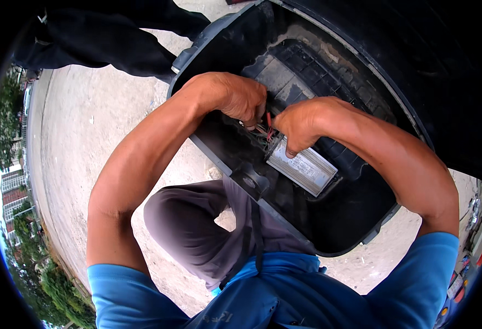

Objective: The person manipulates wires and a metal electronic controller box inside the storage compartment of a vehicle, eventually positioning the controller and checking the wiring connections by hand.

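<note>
Inside a deep black plastic compartment (356, 219) lies a silver finned metal box (306, 169) with a pale label on top. A bundle of thin wires (264, 132), some of them red, comes out at its left end. My left hand (243, 101) is closed over these wires, its fingers curled down and its fingertips on them. Just right of it, my right hand (304, 123) is bent over the box's wired end. Its thumb lies on the box's top; the other fingers are curled beside a red wire and mostly hidden, so their hold cannot be made out.
The compartment's raised rim (219, 159) runs between my body and the box. Its dusty moulded floor (317, 77) has ribs and a grid. My bent knee (180, 219) is close below the rim. Another person's dark trouser legs (104, 41) are at the upper left, over pale ground (93, 126).
</note>
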